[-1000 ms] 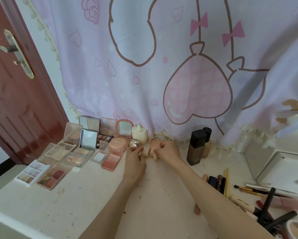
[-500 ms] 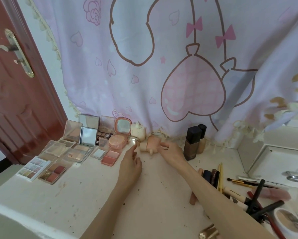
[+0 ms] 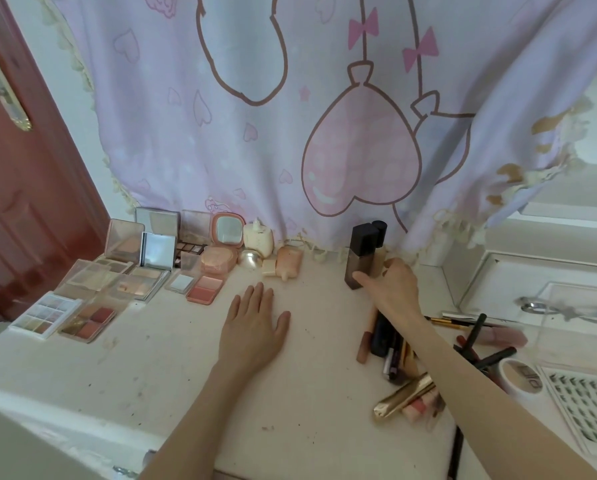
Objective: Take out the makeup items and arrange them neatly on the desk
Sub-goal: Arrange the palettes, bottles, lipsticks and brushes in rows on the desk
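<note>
The right hand [image 3: 392, 284] grips the dark foundation bottle [image 3: 361, 256] standing upright on the bench [image 3: 172, 358] near the curtain [image 3: 255, 133] (a paler bottle stands just behind it), while the left hand [image 3: 254, 327] lies flat and open on the bench.

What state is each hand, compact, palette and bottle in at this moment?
Left hand: flat on the desk, fingers straight, holding nothing.
Right hand: grip around the dark bottle.
Dark bottle: upright, capped.
Pink compact: open, mirror up.
Mirror palette: open, lid raised.
Blush palette: lying flat, pans showing.
Peach tube: lying down.
Gold tube: lying down.
</note>
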